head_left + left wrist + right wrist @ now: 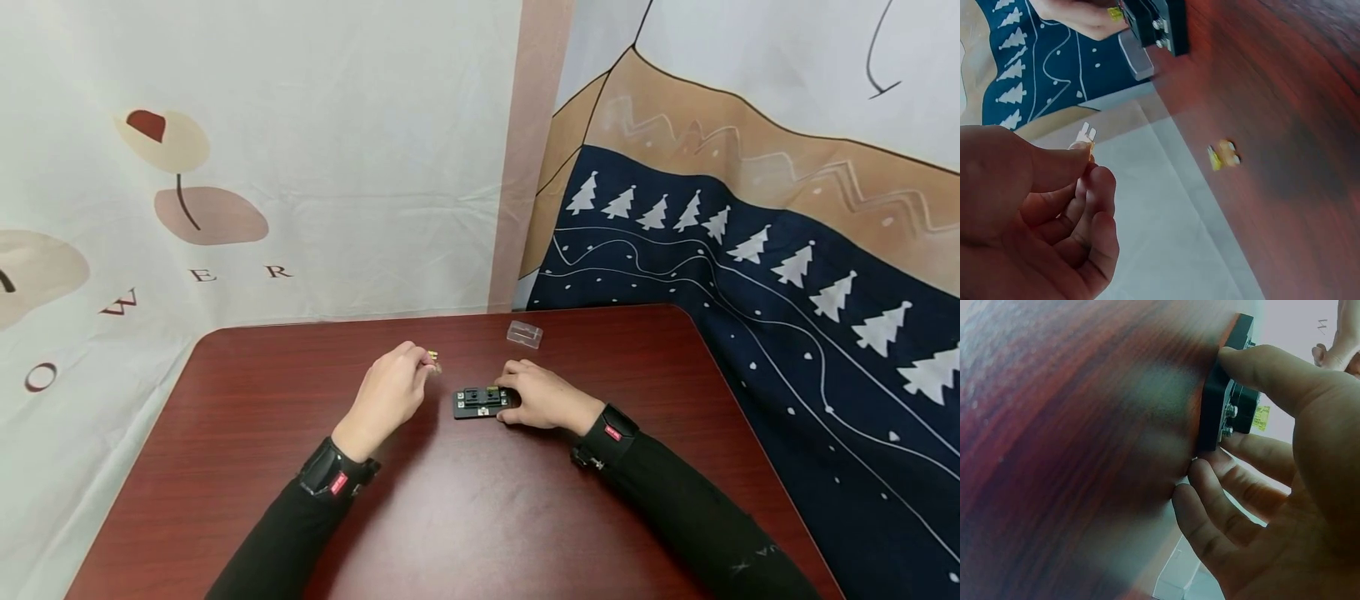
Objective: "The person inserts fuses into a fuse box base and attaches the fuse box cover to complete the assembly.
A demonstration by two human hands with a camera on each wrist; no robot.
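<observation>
My left hand [392,392] is raised over the table, pinching a small blade fuse between thumb and fingertips. In the left wrist view the fuse's two metal prongs [1089,131] point up past the thumb, and the fingers cover most of its body. My right hand [551,398] grips the right end of a black fuse block [474,403], its thumb on the near side and fingers on the far side. A yellow fuse [1261,417] sits in the block near the right hand. Screw terminals [1229,422] show at the block's end.
On the table beyond the left hand lie a yellow piece [1214,158] and an orange piece [1229,152], side by side. A clear plastic cover [524,334] rests near the back edge. Patterned cloths hang behind the brown table [480,517].
</observation>
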